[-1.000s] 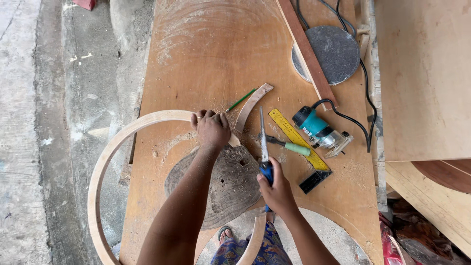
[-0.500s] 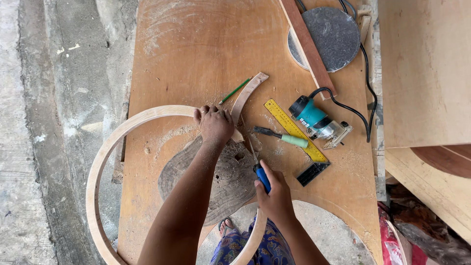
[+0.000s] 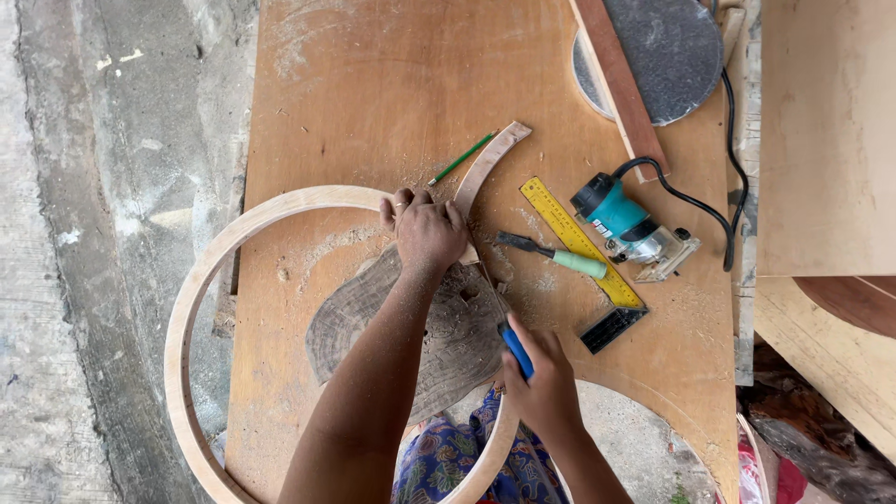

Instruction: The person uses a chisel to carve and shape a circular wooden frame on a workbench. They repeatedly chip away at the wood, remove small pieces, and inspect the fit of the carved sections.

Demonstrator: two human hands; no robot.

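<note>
Looking down, head view: plywood table (image 3: 373, 84) beside a concrete floor (image 3: 93, 233).
Left hand: left hand (image 3: 427, 230) pressed flat, grip released, fingers spread over the top of the wooden ring (image 3: 201, 280).
Right hand: right hand (image 3: 539, 383) grip clenched around the blue handle of a hand tool (image 3: 509, 341); its thin blade runs up toward the ring just beside the left hand.
Ring: lies flat, its left arc overhanging the table edge.
Nearby: curved wood offcut (image 3: 490, 159) touching the ring's top; green pencil (image 3: 460, 159) beside it.
Right side: screwdriver (image 3: 553, 254), yellow square ruler (image 3: 583, 252), teal trim router (image 3: 630, 224) with black cord (image 3: 719, 205).
Far end: wood strip (image 3: 621, 84) across a round cutout.
</note>
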